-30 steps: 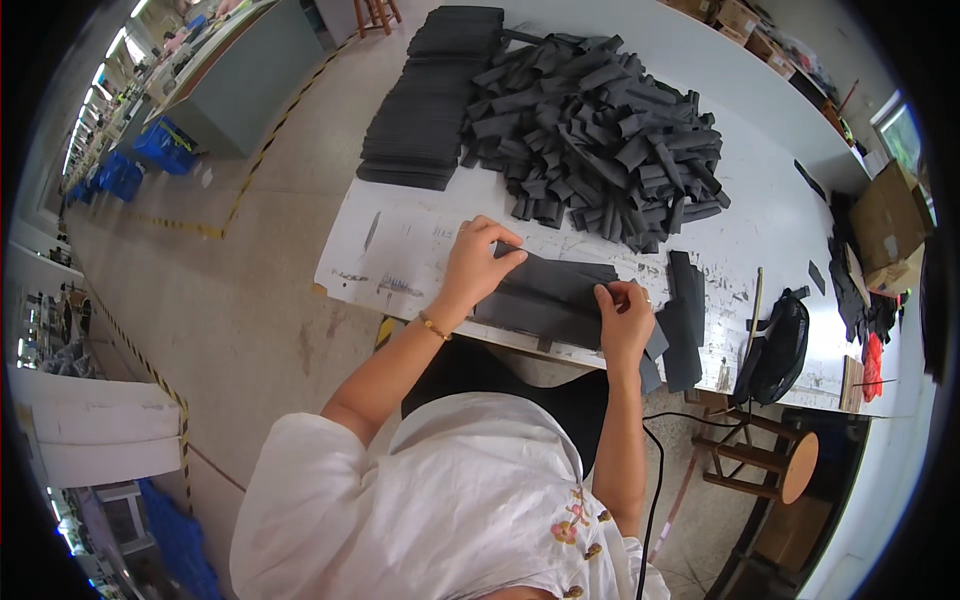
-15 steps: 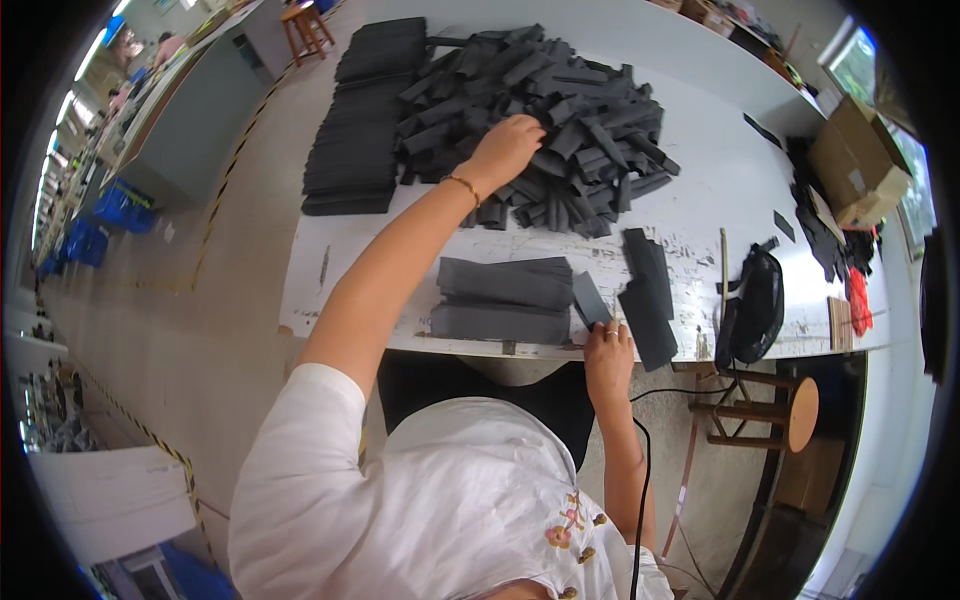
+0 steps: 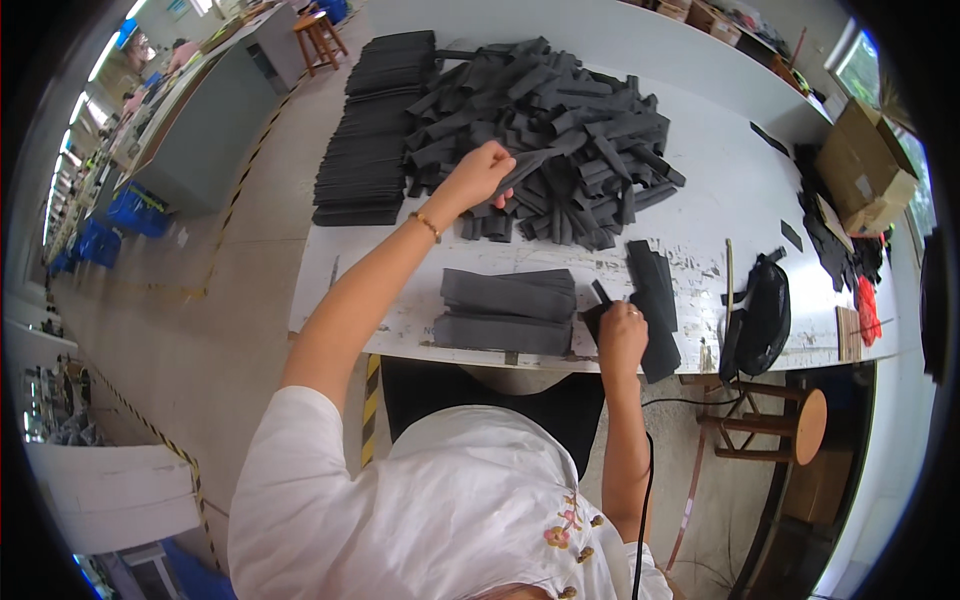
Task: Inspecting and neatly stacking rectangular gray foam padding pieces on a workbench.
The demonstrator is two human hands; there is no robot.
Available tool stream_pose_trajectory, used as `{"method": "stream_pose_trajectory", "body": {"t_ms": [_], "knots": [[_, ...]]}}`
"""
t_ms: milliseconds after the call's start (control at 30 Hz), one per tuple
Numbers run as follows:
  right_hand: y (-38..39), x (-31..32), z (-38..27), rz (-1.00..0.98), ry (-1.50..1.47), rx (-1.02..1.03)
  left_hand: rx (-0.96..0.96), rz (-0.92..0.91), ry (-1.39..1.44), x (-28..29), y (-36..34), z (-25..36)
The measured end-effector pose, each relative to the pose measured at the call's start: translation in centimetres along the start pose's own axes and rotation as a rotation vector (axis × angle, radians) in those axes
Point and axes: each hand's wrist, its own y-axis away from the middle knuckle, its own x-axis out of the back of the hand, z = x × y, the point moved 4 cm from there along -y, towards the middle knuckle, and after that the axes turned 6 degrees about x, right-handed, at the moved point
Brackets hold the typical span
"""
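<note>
My L hand [image 3: 478,178] is at the near-left side of the heap [image 3: 570,115], fingers [image 3: 500,159] pinched shut on a dark grey strip [image 3: 532,163]; its far end overlaps the loose ones, so can't tell if it's clear of them. My R hand [image 3: 624,342] is by the near edge of the desk [image 3: 715,190], fingers closed, apparently gripping a small dark piece [image 3: 591,321], tilted, w/ most of it hidden.

Progress, approx.: far L there's a tall, neat stack [image 3: 370,135], edges lined up, so that portion looks done. Two flat rows lie in front of me, the far row [image 3: 508,292] slightly fanned, the near row [image 3: 502,332] straighter; both look part-built, count n/a from here. Heap just R of the stack is big, strips at all angles, so I'd say plenty's left. A few flat dark pieces [image 3: 655,312] overlap just beside my R hand, purpose unclear. Black bag [image 3: 762,312] sits further R, well apart from the strips.
</note>
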Motion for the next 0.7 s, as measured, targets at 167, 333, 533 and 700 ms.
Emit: {"method": "stream_pose_trajectory", "body": {"t_ms": [167,333,533,700], "knots": [[-1.7,3.2,0.5,0.352,-0.212,-0.086,0.163,-0.011,0.967,0.9,3.9,-4.3],[-2.7,7.3,-2.6,0.424,-0.822,-0.095,0.264,-0.030,1.369,-0.5,6.0,-5.3],[-0.9,10.2,-8.5,0.092,-0.868,0.062,0.177,0.050,1.176,-1.8,9.0,-1.6],[-0.5,11.0,-9.6,0.209,-0.731,0.271,0.107,-0.113,1.195,-3.2,9.8,-0.9]]}}
